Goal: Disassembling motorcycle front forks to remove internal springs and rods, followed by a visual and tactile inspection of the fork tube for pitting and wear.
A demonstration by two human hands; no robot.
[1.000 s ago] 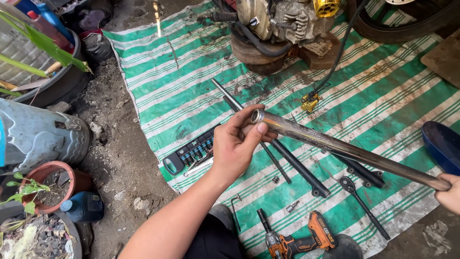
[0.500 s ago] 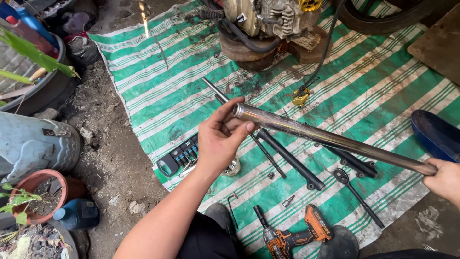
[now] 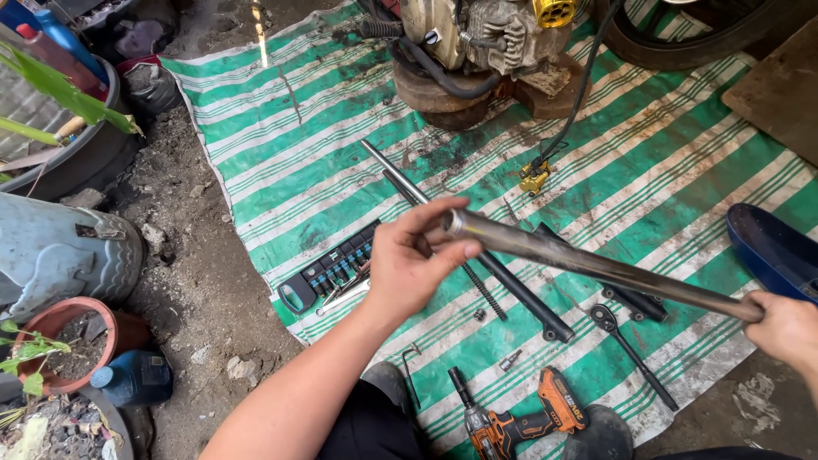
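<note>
The left hand (image 3: 409, 268) is closing its grip around the near end of a long metal tube (image 3: 596, 266), fingers and thumb pinching just behind the open mouth. The right hand (image 3: 788, 328) is wrapping the far end in a full fist, so the tube is hanging level in the air between the two grips, slanting down toward the right and touching nothing below it.

Just below and toward the body from the left grip, an orange and black cordless drill (image 3: 528, 417) is lying on the striped green tarp (image 3: 665, 136), with a small bent hex key (image 3: 411, 356) beside it. Directly under the left grip a black socket set (image 3: 328, 271) is sitting open. Under the tube, between the two grips, a thin spring and rod (image 3: 477, 285), a black tube (image 3: 520, 294) and a short wrench-like tool (image 3: 635, 353) are lying loose. Beyond the right grip, a blue seat (image 3: 771, 247) is poking in at the edge.

Farther off, past the left grip, a small engine (image 3: 477, 43) is resting on wooden blocks, a yellow fitting (image 3: 535, 177) dangling from its cable.

Judging by the parts spread out singly, the strip-down looks well advanced: the tube is already free and in hand, its spring and rod out beside it, while nothing is showing as put back together yet.
</note>
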